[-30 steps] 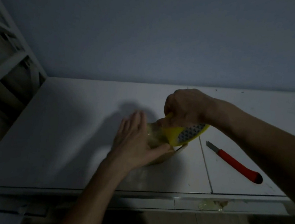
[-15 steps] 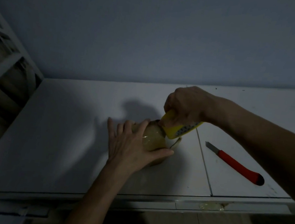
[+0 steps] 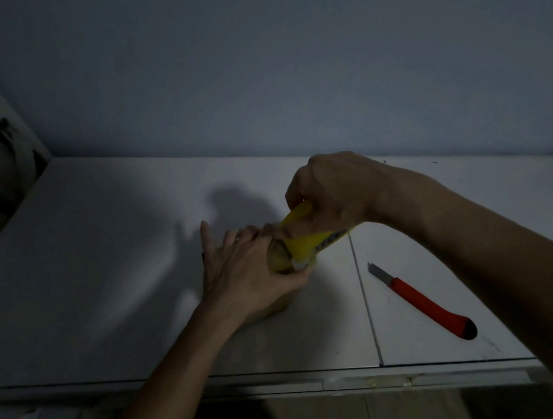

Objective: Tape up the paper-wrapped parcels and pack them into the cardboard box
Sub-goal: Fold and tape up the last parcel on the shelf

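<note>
While the left hand lies over the parcel, thumb curled round its near side, the right hand grips the yellow tape roll atop it; parcel left of red knife.

The scene is dim and underexposed, with a cool bluish-grey cast over the wall and the counter. Light falls from the right and from behind the viewer, throwing a soft, dark shadow of the hands onto the counter to the left. Detail is soft and grainy throughout. Straight edges bow near the corners from the wide lens, and the lower corners sink into murk
</note>
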